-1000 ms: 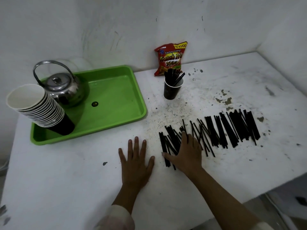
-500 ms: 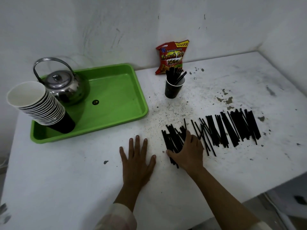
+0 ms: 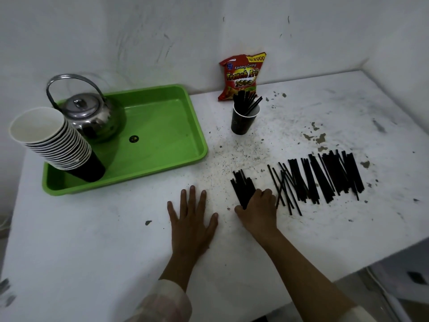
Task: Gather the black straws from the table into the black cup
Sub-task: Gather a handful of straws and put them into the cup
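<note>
Many black straws (image 3: 325, 180) lie in a row across the white table (image 3: 92, 240), right of centre. My right hand (image 3: 258, 211) has its fingers curled around a tight bundle of black straws (image 3: 243, 188) at the row's left end, still touching the table. My left hand (image 3: 191, 219) rests flat on the table with fingers spread, holding nothing, a little left of the bundle. The black cup (image 3: 243, 120) stands upright farther back, with several straws sticking out of it.
A green tray (image 3: 167, 126) at the left holds a steel kettle (image 3: 90, 115) and a tilted stack of paper cups (image 3: 55, 140). A red snack bag (image 3: 242, 76) leans on the wall behind the black cup. The table's front right edge runs close to my right forearm.
My right hand went from lying spread over the loose straws to curling shut, raking the left-end straws into one tight bundle. My left hand stayed flat.
</note>
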